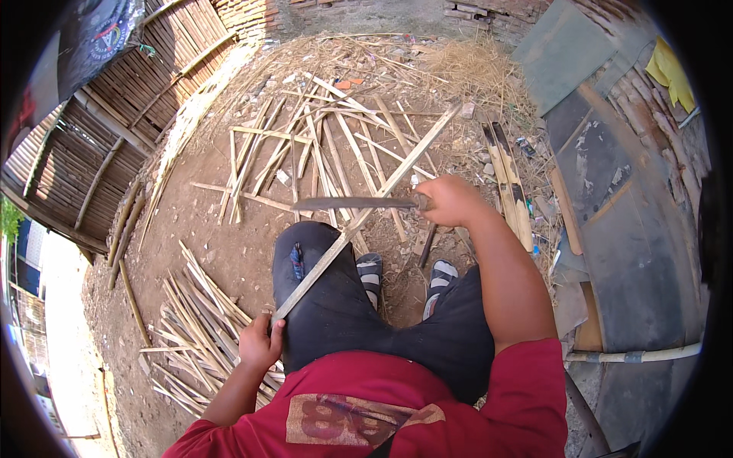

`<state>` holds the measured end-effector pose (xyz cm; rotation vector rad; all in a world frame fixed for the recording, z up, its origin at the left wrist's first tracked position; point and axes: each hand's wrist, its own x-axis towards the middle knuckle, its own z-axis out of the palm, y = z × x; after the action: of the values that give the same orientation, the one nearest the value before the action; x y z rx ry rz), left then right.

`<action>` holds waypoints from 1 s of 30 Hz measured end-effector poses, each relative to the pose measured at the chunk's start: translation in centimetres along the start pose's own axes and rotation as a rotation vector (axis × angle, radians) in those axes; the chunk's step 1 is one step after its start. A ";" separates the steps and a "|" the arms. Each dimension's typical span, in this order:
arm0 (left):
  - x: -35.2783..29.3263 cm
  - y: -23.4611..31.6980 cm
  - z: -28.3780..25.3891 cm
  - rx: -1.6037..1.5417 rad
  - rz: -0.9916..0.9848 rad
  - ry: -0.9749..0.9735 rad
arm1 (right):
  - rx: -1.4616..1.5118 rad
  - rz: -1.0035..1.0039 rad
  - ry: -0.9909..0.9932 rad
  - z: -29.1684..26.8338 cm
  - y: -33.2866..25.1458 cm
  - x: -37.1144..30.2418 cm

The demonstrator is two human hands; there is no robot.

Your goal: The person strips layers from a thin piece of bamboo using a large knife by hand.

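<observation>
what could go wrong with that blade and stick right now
The blade in the right hand crosses the stick near the left knee: a slip might cut that knee. Sliding down the stick, it might reach the left hand. If dropped, it might hit a foot.

Dull metal blade [343, 204], wooden strip [416, 156]

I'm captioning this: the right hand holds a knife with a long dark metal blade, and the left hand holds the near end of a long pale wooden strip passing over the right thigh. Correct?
Wrong thigh: in the head view, the long pale wooden strip, its near end in the left hand, passes over the dark-trousered left thigh. The rest stands.
</observation>
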<state>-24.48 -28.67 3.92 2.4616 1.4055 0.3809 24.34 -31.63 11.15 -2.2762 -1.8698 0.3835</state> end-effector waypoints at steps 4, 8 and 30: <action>0.2 0.0 0.2 0.012 0.046 0.067 | 0.166 0.324 0.263 -0.2 7.6 0.4; 0.2 0.2 0.7 -0.063 0.036 0.050 | 0.166 0.152 0.143 -0.3 1.9 -0.3; 3.5 2.0 -2.7 -0.009 -0.061 0.157 | 0.290 -0.123 0.443 0.1 1.4 -0.3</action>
<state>-22.13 -26.33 7.47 2.4205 1.5326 0.5764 25.51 -32.22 10.68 -1.8593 -1.5995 0.1085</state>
